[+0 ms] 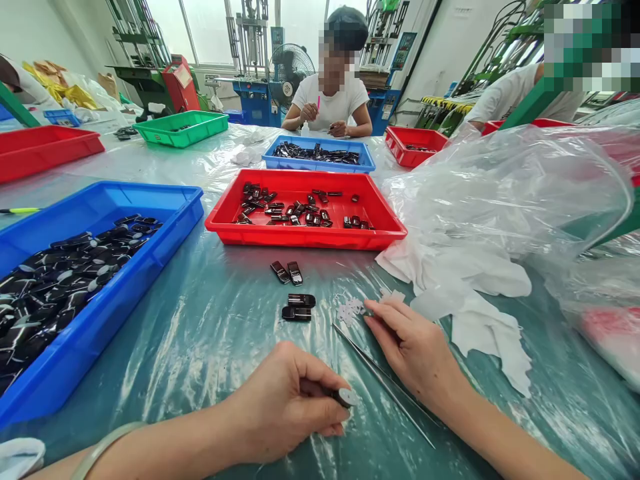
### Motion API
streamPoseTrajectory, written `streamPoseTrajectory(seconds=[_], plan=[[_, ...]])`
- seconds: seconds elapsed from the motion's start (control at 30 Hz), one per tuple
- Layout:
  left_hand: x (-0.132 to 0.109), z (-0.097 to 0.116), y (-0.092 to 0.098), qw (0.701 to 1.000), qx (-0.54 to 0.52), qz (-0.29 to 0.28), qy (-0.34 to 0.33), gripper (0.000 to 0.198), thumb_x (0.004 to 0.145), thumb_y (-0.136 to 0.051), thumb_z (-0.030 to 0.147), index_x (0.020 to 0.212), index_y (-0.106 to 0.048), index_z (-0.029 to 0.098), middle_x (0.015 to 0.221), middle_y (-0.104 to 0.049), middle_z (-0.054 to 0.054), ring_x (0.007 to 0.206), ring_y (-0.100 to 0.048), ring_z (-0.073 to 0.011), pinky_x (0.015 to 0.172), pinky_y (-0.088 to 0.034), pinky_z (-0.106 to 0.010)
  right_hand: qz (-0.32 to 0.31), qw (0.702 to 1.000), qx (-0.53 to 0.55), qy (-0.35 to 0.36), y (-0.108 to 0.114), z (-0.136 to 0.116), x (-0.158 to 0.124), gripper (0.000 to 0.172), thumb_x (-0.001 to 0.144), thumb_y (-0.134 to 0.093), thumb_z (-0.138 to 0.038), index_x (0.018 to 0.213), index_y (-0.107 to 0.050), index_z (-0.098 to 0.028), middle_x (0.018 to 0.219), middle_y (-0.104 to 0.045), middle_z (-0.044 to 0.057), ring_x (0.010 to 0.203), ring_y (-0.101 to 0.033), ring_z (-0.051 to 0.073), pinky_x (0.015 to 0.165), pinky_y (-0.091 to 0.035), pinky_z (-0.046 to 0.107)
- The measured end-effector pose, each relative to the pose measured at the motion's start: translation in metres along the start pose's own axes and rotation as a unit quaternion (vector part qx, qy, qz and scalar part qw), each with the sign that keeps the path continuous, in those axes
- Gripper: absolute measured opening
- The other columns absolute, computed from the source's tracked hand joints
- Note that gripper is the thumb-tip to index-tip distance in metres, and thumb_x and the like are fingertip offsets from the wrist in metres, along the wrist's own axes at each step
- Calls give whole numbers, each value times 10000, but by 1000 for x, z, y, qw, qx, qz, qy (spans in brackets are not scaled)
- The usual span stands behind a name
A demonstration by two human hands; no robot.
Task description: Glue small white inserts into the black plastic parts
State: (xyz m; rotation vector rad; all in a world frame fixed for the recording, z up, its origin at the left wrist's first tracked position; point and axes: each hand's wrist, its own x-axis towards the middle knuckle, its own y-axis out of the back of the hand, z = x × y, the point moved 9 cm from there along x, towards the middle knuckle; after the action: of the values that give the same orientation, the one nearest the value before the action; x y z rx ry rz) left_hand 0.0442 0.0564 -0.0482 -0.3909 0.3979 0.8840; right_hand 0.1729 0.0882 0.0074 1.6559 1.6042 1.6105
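My left hand (295, 407) is closed around a small black plastic part (345, 398) whose pale grey round end sticks out past the thumb and forefinger. My right hand (413, 347) rests at the edge of a little heap of tiny white pieces (350, 311), its thumb and forefinger pinched together; anything between the tips is too small to make out. A pair of metal tweezers (380, 380) lies slantwise on the table, partly beneath my right hand. Beyond my hands lie two glossy black parts side by side (299, 307), and another black pair (287, 273) farther off.
A red tray (305, 235) with scattered black parts stands ahead, a blue tray (110, 320) piled with them at left. White cloths (480, 300) and clear plastic sheeting (510, 180) cover the right side. Across the table sits a person (333, 107) behind another blue tray (320, 167).
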Motion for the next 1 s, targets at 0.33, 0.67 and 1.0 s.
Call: streamPoseTrajectory(seconds=[0.33,0.67,1.0], plan=[[0,-2,1,1000,10,9,2,191,600,-664,169,769,-697,86,500,-602,6,523,-581,-116,562,-472,-210,-42,998,-49,1,-4,-5,-1,264,910,-365,-203,772,-588,-171,730,-569,46,601,-573,147,506,-440,235],[0,-4,2,1000,-3,6,-6,195,592,-679,157,774,-700,94,528,-628,-2,513,-586,-113,568,-488,-216,-19,1000,20,-4,8,-1,-5,181,894,-428,-178,889,-609,-167,761,-626,48,674,-619,147,608,-502,241],[-1,-3,2,1000,-2,5,-8,196,596,-675,162,777,-698,90,521,-616,-5,519,-578,-118,573,-484,-223,-49,997,48,-33,4,-5,-1,195,880,-424,-187,735,-554,-178,691,-545,27,586,-542,143,524,-451,257]])
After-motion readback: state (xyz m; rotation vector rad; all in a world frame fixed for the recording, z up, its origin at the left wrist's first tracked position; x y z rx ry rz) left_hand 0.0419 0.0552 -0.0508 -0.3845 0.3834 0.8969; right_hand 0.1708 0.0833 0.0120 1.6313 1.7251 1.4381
